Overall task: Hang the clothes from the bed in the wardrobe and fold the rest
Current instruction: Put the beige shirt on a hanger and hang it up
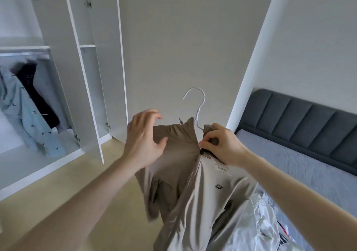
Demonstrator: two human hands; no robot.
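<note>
A beige zip jacket (pixel 195 189) with a paper tag hangs in front of me on a white wire hanger (pixel 199 103), whose hook sticks up above the collar. My right hand (pixel 222 144) pinches the zipper at the collar's right side. Beside the left half of the collar is my left hand (pixel 144 134), fingers spread and relaxed; whether it touches the fabric I cannot tell. The white wardrobe (pixel 58 73) stands open at the left. A light blue patterned garment (pixel 29 119) and a dark one (pixel 38 100) hang on its rail.
An open wardrobe door (pixel 108 61) juts out toward the middle. The bed (pixel 289 154), with grey cover and dark padded headboard (pixel 309 115), is at the right. White clothes (pixel 257 221) lie piled at its near edge. Pale wooden floor (pixel 77 192) lies between me and the wardrobe.
</note>
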